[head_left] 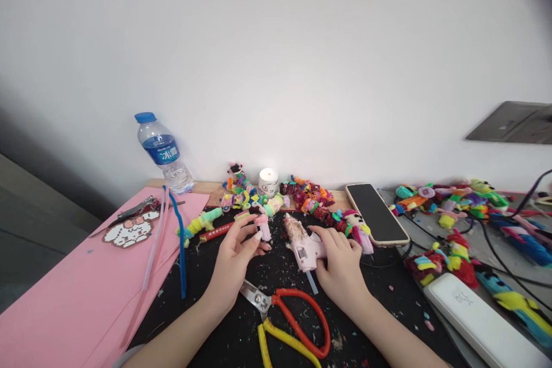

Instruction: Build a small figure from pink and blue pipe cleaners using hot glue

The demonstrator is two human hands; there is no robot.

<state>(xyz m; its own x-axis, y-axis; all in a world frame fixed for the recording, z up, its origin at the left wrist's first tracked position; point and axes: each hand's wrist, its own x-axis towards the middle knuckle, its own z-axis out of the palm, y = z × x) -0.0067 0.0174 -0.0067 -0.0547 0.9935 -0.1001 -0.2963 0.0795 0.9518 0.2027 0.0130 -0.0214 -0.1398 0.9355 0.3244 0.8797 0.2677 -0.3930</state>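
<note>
Beyond my left fingers, pinching a pink piece, lie finished fuzzy figures; my right fingers grip the glue gun, so gluing seems pending.

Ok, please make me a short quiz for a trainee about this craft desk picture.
1. True or false: the right hand holds the pale pink plastic glue gun.
2. What does the left hand pinch? A) small pink fuzzy craft piece B) a metal spoon C) a glass marble
3. Fill in: the clear plastic water bottle by the wall has a ____ cap.
Key: 1 true; 2 A; 3 blue.
</note>
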